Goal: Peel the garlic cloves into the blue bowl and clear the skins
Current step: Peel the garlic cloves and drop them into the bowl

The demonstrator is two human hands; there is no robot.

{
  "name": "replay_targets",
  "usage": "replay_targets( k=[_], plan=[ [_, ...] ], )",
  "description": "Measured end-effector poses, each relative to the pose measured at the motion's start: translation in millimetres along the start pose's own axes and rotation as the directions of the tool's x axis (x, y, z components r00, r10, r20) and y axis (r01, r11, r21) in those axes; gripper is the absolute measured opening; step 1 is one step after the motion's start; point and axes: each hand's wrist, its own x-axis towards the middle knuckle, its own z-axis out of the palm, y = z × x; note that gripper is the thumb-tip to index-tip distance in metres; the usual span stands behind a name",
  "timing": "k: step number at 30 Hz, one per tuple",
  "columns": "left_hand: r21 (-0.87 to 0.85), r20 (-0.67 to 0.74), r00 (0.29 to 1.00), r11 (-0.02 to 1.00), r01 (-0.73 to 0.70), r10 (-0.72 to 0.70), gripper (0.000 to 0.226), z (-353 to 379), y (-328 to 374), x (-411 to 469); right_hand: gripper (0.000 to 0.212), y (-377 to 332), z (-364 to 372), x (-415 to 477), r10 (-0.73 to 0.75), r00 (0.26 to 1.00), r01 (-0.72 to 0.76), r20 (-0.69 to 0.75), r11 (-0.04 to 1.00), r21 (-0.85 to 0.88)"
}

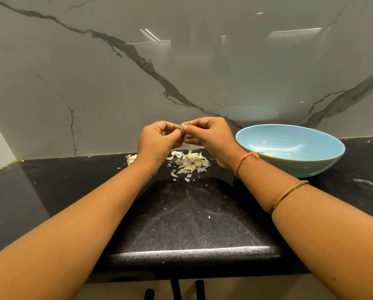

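**Head view (sole view)**

- **Garlic clove**: held in the air between the two hands, above the black countertop. How much skin remains on it is too small to tell.
- **Left hand**: fingers curled, with thumb and forefinger tips nipping the clove's left side.
- **Right hand**: thumb and forefinger pinch the clove's right side, and the other fingers are tucked beneath.
- **Step in hand (judged):** stripping the skin from this one clove.
- **Handling note:** one hand should hold the clove steady while the other's nail lifts the papery skin at an end and draws it off lengthwise. The grip should be light, since a hard squeeze would bruise the clove. Working over the pile keeps the scraps together for clearing.
- **Pile of cloves and skins**: on the countertop directly below the hands, with loose flakes scattered around it.
- **Blue bowl**: on the countertop to the right, near the right wrist and well apart from the held clove. A pale yellow piece lies inside, probably a peeled clove.
- **Garlic remnant**: on the countertop just left of the left wrist.
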Motion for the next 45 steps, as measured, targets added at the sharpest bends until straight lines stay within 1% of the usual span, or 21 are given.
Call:
replay_targets(
  k=[3,5,9,11,13,16,20,30,34,37,38,39,41,42,43,45],
  plan=[
    [0.019,0.029,0.999,1.000,-0.017,0.016,0.008,0,-1,1,0.012,-1,-2,1,0.003,1.000,-0.003,-0.020,1.000,-0.003],
    [-0.015,0.050,0.999,1.000,0.003,-0.002,0.006,-1,-1,1,0.011,-2,-3,1,0.006,0.999,-0.006,-0.032,1.000,0.018],
    [-0.249,0.084,0.989,0.959,0.138,-0.121,0.005,-3,0,2,0.013,-4,-4,1,0.006,1.000,-0.005,-0.014,0.998,0.058],
    [-0.305,0.075,0.985,0.936,0.173,-0.157,0.006,-3,0,2,0.014,-4,-3,0,0.010,1.000,-0.009,-0.002,0.997,0.080],
    [-0.316,0.066,0.983,0.932,0.181,-0.169,0.007,-3,0,3,0.014,-5,-3,0,0.012,1.000,-0.013,0.013,0.996,0.093],
    [-0.335,0.103,0.979,0.921,0.198,-0.173,0.010,-2,2,1,0.009,-6,-4,0,0.034,0.999,-0.036,0.018,0.989,0.143],
    [-0.375,0.161,0.973,0.901,0.216,-0.166,0.012,-1,5,-1,0.020,-8,-4,2,0.091,0.996,-0.090,0.003,0.975,0.206],
    [-0.477,0.247,0.955,0.838,0.267,-0.164,0.016,3,8,-3,0.031,-11,5,0,0.170,0.985,-0.148,-0.022,0.910,0.387],
    [-0.461,0.256,0.957,0.852,0.246,-0.137,0.017,5,10,-5,0.032,-13,5,-1,0.196,0.981,-0.173,-0.015,0.896,0.410],
    [-0.401,0.238,0.966,0.896,0.190,-0.098,0.019,5,9,-5,0.032,-14,6,-1,0.252,0.966,-0.204,-0.053,0.875,0.440],
    [-0.367,0.226,0.971,0.916,0.163,-0.083,0.020,5,8,-5,0.033,-13,6,-1,0.269,0.959,-0.211,-0.086,0.885,0.414],
    [-0.331,0.211,0.975,0.934,0.134,-0.065,0.021,5,7,-5,0.037,-12,7,-1,0.270,0.954,-0.210,-0.132,0.914,0.347],
    [-0.261,0.174,0.984,0.963,0.069,-0.024,0.022,4,5,-4,0.046,-9,6,2,0.217,0.949,-0.192,-0.228,0.973,0.127],
    [-0.231,0.153,0.988,0.972,0.039,-0.003,0.022,3,5,-3,0.049,-8,5,3,0.177,0.951,-0.178,-0.254,0.984,0.020],
    [-0.209,0.129,0.992,0.978,0.016,0.012,0.022,2,4,-2,0.050,-7,4,4,0.144,0.956,-0.162,-0.255,0.986,-0.051],
    [-0.195,0.084,0.996,0.981,-0.009,0.026,0.021,-2,4,2,0.048,-7,3,5,0.100,0.976,-0.119,-0.196,0.989,-0.091]
  ],
)
